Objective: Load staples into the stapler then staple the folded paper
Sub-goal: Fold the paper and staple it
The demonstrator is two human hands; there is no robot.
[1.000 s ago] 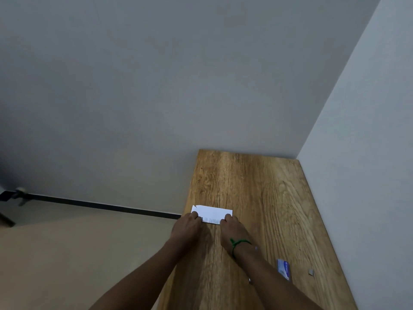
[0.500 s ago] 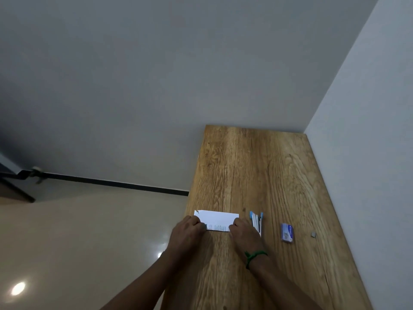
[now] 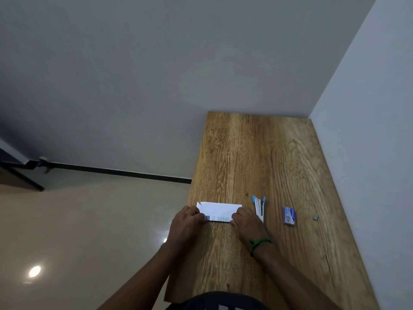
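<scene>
A folded white paper [image 3: 220, 210] with printed lines along its near edge lies flat near the left edge of the wooden table [image 3: 257, 153]. My left hand [image 3: 186, 222] presses on the paper's left end and my right hand [image 3: 247, 222] presses on its right end, fingertips on the sheet. Just right of my right hand lies a blue and white stapler [image 3: 259, 208], opened out. Further right sits a small blue staple box [image 3: 289, 216]. A tiny grey strip of staples [image 3: 315, 217] lies beyond the box.
The table runs away from me into a corner; a grey wall [image 3: 368, 130] borders its right side and another closes its far end. Shiny beige floor [image 3: 89, 220] lies past the table's left edge. A green band circles my right wrist.
The view has tilted down, so the table, stapler, staple box and staples show more fully. Both hands stay pressed on the paper's two ends.
</scene>
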